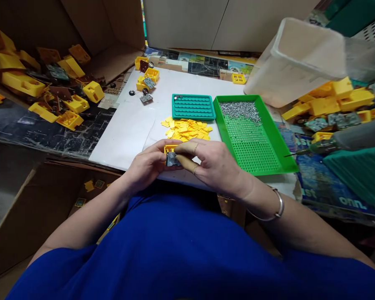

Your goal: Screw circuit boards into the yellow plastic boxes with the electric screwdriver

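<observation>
My left hand (148, 166) is closed around a small yellow plastic housing (169, 148) close to my body, at the front edge of the white work surface. A dark grey square part (171, 159) shows at the housing's near side. My right hand (211, 164), with coverings on its thumb and forefinger, pinches at this grey part from the right. Its fingertips hide some of it. Just beyond my hands lies a pile of small yellow plastic pieces (189, 130).
A green tray (287, 164) of metal screws (241, 110) lies right, beside a teal ridged tray (193, 107). An electric screwdriver (346, 139) points in from the right. A translucent bin (278, 75) stands behind. Yellow housings (76, 104) heap left; a cardboard box (21, 216) sits below.
</observation>
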